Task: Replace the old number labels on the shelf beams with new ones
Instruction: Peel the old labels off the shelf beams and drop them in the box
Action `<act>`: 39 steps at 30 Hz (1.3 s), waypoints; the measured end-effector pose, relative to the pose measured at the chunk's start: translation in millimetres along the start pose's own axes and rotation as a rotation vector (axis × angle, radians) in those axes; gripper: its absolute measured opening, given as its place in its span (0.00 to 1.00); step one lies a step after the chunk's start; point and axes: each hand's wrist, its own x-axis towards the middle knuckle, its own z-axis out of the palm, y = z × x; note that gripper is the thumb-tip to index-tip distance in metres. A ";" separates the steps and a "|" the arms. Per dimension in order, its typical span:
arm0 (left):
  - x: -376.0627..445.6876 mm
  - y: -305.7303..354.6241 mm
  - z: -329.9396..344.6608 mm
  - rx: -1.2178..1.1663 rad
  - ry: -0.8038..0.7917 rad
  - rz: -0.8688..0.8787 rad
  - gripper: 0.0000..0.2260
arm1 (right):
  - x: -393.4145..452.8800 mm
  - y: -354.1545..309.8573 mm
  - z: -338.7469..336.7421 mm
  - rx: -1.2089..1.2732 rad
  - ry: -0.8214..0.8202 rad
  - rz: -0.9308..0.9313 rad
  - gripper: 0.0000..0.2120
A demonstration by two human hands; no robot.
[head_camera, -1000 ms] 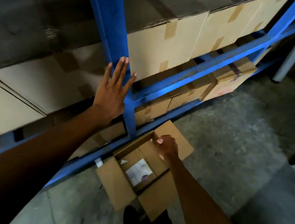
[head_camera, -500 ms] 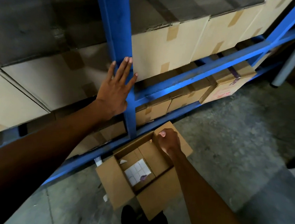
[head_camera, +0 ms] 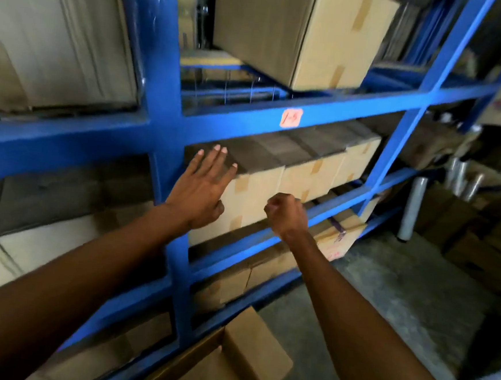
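An orange number label (head_camera: pixel 291 118) with handwritten digits sticks on a blue shelf beam (head_camera: pixel 354 108) above both hands. My left hand (head_camera: pixel 203 186) is open with fingers spread, held in front of the cardboard box (head_camera: pixel 260 196) on the shelf below that beam. My right hand (head_camera: pixel 286 215) is a closed fist lifted in front of the lower beam; whether it holds anything I cannot see. The open cardboard box (head_camera: pixel 229 365) on the floor shows only its flaps at the bottom edge.
A blue upright post (head_camera: pixel 166 99) stands left of my left hand. Cardboard boxes fill the shelves. Rolls of clear film (head_camera: pixel 409 211) and more boxes (head_camera: pixel 478 252) stand on the concrete floor at right.
The view has tilted up from the floor box to the beams. My right hand rose out of the floor box and closed into a fist. My left hand moved right off the post.
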 end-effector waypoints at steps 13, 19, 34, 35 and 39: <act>88.1 -24.3 -12.9 0.275 0.223 -0.026 0.48 | 153.9 -18.5 -69.2 0.034 0.432 -0.139 0.17; 87.4 -24.0 -7.0 0.373 0.215 -0.061 0.51 | 157.2 -13.9 -44.5 0.105 0.533 -0.220 0.15; 81.8 -20.4 -16.0 0.349 0.198 -0.033 0.48 | 139.1 -29.8 -70.4 0.239 0.430 -0.273 0.13; 79.1 -20.5 -15.8 0.360 0.183 -0.026 0.48 | 133.2 -31.8 -70.0 0.265 0.431 -0.275 0.13; 55.2 -23.6 -8.8 0.417 0.142 0.007 0.47 | 109.1 -40.2 -70.6 0.358 0.435 -0.289 0.14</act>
